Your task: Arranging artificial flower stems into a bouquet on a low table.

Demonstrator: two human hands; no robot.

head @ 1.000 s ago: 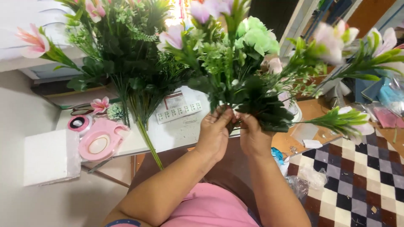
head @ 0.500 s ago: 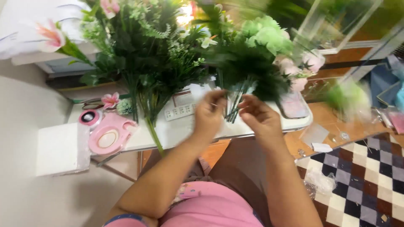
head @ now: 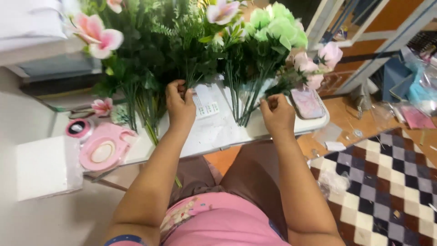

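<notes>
- Two hands at our white table (head: 214, 132): left hand (head: 180, 105) clenched on dark fern stems (head: 191, 75); right hand (head: 276, 114) curled shut, just beside green stems (head: 243, 98), grip on them unclear.
- Flowers (head: 273, 27) stand on the table before us.
- Pink tape holder (head: 102, 150) and white box (head: 45, 166), left.
- Checkered mat (head: 387, 182) on orange floor (head: 346, 116), right.
</notes>
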